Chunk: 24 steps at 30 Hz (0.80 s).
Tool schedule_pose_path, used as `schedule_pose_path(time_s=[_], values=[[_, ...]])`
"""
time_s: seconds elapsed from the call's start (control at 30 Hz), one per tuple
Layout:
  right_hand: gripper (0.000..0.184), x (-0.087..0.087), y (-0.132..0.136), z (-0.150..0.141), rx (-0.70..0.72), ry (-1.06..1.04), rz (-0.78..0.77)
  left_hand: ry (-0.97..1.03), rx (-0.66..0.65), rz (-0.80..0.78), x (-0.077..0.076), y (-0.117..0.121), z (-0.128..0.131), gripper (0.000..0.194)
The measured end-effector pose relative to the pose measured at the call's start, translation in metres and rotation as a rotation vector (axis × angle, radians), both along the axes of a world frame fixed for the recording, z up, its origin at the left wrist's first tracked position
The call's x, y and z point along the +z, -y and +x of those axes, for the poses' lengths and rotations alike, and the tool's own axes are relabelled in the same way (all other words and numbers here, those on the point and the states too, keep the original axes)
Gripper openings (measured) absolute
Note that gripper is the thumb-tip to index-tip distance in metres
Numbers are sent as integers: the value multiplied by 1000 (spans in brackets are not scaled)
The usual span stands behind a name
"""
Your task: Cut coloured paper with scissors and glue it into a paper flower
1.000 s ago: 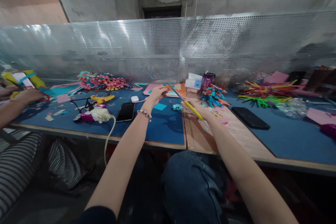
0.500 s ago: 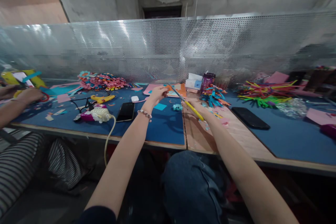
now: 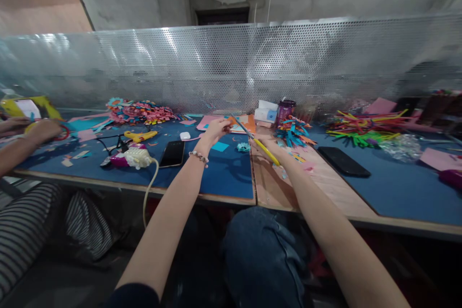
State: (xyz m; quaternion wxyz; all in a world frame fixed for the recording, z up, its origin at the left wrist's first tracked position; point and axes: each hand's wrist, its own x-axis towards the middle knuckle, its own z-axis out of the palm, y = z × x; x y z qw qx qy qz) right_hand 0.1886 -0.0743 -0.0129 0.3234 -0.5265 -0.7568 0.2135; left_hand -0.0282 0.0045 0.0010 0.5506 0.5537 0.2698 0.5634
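Observation:
My left hand [image 3: 217, 131] is closed, its fingertips pinching a small piece of orange paper [image 3: 230, 119]. My right hand [image 3: 271, 145] is wrapped round yellow-handled scissors [image 3: 267, 151]. The metal blades slant up and left, close to the orange paper at my left fingertips; I cannot tell whether they touch it. Below and between my hands, a small light-blue paper flower [image 3: 243, 147] sits on the blue mat [image 3: 227, 178]. A blue paper square [image 3: 220, 146] lies beside my left wrist. Behind my hands are pink and orange sheets [image 3: 249, 122].
A yellow glue gun [image 3: 140, 135], a purple-and-cream corded object [image 3: 133, 158] and a phone [image 3: 172, 153] lie left. Another phone [image 3: 343, 161] and colourful strips [image 3: 368, 125] lie right. A perforated metal screen [image 3: 216, 67] stands behind. A co-worker's hand [image 3: 45, 130] works at far left.
My hands, the scissors and the orange paper look almost unmoved. At far left, the blue strip in the co-worker's hands has dropped lower.

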Motion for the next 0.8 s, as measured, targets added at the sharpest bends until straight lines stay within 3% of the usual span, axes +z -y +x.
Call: schedule_pose_path(time_s=[0.43, 0.8], values=[[53, -5, -4, 0, -28, 112, 44, -5, -2, -2, 2, 4, 0, 7], [59, 5, 9, -6, -47, 132, 49, 11, 2, -3, 4, 7, 0, 7]])
